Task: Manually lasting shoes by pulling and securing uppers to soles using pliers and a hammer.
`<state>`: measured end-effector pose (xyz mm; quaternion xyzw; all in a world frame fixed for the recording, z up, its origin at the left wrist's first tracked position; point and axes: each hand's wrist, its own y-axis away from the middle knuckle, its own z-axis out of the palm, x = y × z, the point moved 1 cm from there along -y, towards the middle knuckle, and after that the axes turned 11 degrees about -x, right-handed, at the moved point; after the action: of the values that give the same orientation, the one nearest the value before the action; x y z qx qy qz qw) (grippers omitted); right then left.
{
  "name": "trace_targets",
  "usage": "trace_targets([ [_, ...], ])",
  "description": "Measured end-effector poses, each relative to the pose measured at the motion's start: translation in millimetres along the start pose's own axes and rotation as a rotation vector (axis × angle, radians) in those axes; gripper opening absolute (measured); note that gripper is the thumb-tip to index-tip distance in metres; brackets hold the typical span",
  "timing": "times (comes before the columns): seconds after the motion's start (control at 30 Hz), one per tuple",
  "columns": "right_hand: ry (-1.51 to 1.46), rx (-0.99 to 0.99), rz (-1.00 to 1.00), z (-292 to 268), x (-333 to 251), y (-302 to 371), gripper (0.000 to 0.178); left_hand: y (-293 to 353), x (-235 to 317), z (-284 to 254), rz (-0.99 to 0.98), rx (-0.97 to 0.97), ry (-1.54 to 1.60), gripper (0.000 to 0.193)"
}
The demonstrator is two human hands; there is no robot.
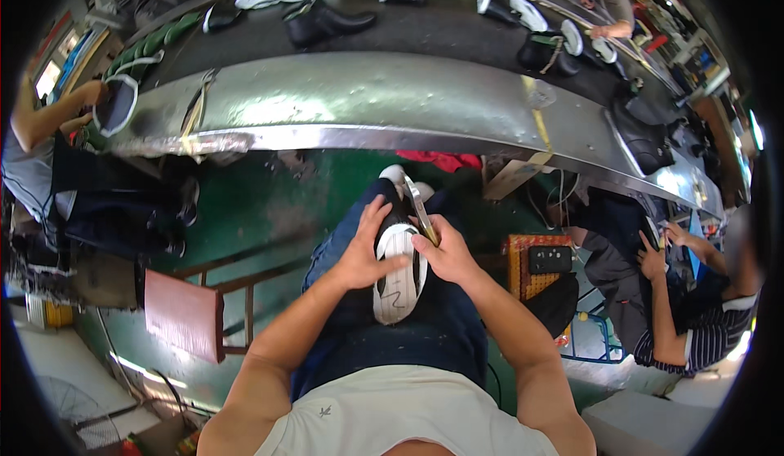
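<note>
A black boot or shoe (398,289) lies sole up across my lap, its pale underside facing me with a dark squiggle near the close end. My left hand (365,248) grips it from the left side, thumb laid over the sole and fingers along the dark upper. In my right hand (449,252) is a long, shiny metal hand tool (418,207) with a yellowish handle, pointing away from me along the shoe's right side. The right thumb rests near the sole's edge. Its exact kind of working end is hard to make out.
Ahead runs a metal-edged bench (327,105) with a dark belt (457,31) carrying several black boots (327,23). A brown stool (184,315) stands left; a black case (550,259) rests on a woven seat at right. Other people work at left, right and far right.
</note>
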<state>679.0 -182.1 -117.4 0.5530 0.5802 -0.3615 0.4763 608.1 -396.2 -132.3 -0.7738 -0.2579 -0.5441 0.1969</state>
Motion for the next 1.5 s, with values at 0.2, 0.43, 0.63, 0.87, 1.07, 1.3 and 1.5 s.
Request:
trace_targets([
  [0.2,-0.104,-0.115,-0.126,18,-7,-9,0.043,23,-14,-24,0.056,-0.072,0.133,0.062],
  [0.43,-0.018,-0.293,0.298,4,-45,61,0.033,25,-12,-27,0.022,-0.003,0.116,0.053],
  [0.63,-0.326,-0.476,0.521,4,-51,67,0.037,10,-12,-10,0.034,-0.042,0.097,0.052],
  [0.87,-0.446,-0.452,0.603,-15,-41,55,0.023,-8,-24,8,-0.022,-0.045,0.034,0.049],
  [1.07,0.311,-0.101,0.275,23,24,36,0.025,-28,-60,11,-0.240,-0.113,0.543,0.048],
  [1.3,-0.052,-0.135,0.405,7,45,53,0.023,-66,-80,-21,-0.279,-0.575,0.558,0.079],
  [1.5,0.106,-0.340,0.446,-37,22,36,0.025,-70,-61,-16,-0.489,-0.531,0.696,0.076],
])
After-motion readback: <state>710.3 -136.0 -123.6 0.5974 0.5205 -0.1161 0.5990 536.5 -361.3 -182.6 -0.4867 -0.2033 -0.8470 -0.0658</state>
